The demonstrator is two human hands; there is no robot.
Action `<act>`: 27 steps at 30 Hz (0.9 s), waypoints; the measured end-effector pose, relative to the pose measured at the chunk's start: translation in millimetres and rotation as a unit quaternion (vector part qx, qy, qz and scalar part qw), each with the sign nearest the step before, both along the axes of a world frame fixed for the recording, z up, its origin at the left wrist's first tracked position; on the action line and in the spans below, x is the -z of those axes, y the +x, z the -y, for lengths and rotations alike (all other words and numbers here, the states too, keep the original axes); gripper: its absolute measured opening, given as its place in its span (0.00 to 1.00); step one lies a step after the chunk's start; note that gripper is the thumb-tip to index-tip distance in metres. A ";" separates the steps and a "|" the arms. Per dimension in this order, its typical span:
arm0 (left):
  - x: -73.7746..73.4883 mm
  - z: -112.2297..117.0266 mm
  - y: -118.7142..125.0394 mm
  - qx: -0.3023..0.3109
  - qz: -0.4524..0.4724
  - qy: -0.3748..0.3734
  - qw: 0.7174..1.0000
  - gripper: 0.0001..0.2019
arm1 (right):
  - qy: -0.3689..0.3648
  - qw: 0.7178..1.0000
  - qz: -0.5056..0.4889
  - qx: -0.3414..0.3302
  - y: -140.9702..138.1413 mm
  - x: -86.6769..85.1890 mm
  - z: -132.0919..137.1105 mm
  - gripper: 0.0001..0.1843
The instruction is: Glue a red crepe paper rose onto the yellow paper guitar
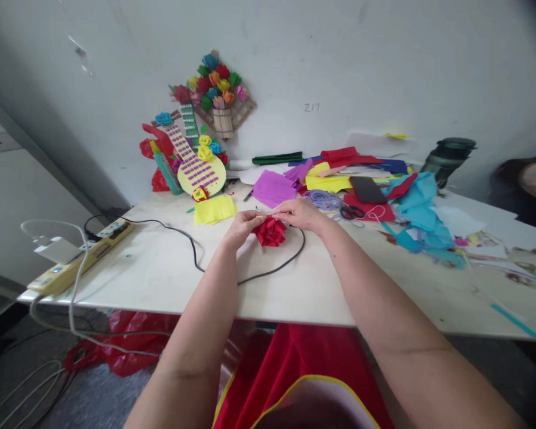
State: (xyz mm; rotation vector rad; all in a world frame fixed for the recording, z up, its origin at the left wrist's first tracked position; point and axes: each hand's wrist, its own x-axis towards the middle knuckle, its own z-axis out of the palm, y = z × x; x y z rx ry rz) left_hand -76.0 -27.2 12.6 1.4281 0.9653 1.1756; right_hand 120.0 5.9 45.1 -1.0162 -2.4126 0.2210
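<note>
A red crepe-paper flower (270, 231) rests on the white table (161, 274) between my two hands. My left hand (242, 227) is closed in a pinch on the flower's left side. My right hand (300, 213) curls over the flower's upper right, fingers pinched together at its top edge. A black cable (277, 269) loops on the table just under and around the flower.
Sheets of purple (273, 188), yellow (214, 210), red and blue crepe paper, black scissors (352, 212), a dark phone (367, 189) and a green bottle (446, 156) lie behind. A paper guitar (195, 167) and a flower bouquet (218, 89) lean on the wall. A power strip (80, 256) sits at the left edge.
</note>
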 end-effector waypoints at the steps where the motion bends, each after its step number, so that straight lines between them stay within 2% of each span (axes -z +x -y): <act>1: -0.3 0.1 0.3 -0.001 0.000 -0.001 1.000 0.16 | -0.001 1.000 0.006 0.000 -0.5 -0.3 0.0 0.14; 15: 1.3 -1.3 1.5 0.013 0.054 -0.055 0.997 0.14 | 0.032 0.999 0.037 0.014 -4.3 -8.3 6.2 0.12; 27: 1.2 -2.8 3.6 -0.007 0.087 -0.070 0.994 0.13 | -0.012 0.998 -0.049 0.036 -7.8 -4.4 1.7 0.09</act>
